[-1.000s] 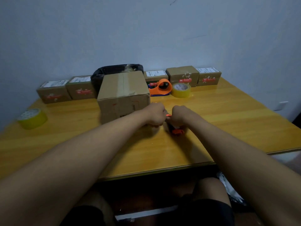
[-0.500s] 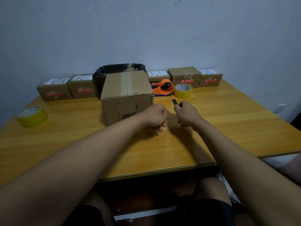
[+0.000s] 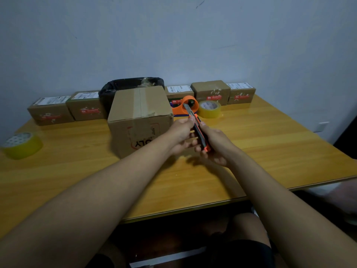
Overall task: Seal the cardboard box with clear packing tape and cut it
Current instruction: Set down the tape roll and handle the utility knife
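A brown cardboard box [image 3: 140, 120] stands on the yellow wooden table [image 3: 270, 151], its top flaps closed with a strip of clear tape along the seam. To its right, my right hand [image 3: 214, 146] holds an orange and black utility knife [image 3: 199, 132] by the handle, with the grey blade out and pointing away. My left hand [image 3: 182, 135] pinches the knife near its blade end. Both hands hover just above the table beside the box's right front corner.
An orange tape dispenser [image 3: 190, 107] and a tape roll [image 3: 209, 109] sit behind my hands. Another tape roll [image 3: 22, 145] lies at the far left. Several small labelled boxes [image 3: 210, 91] and a black-lined bin [image 3: 125, 89] line the wall.
My right hand lifted the knife from the table, and my left hand joined it; the blade now sticks out of the handle. The box has not moved.
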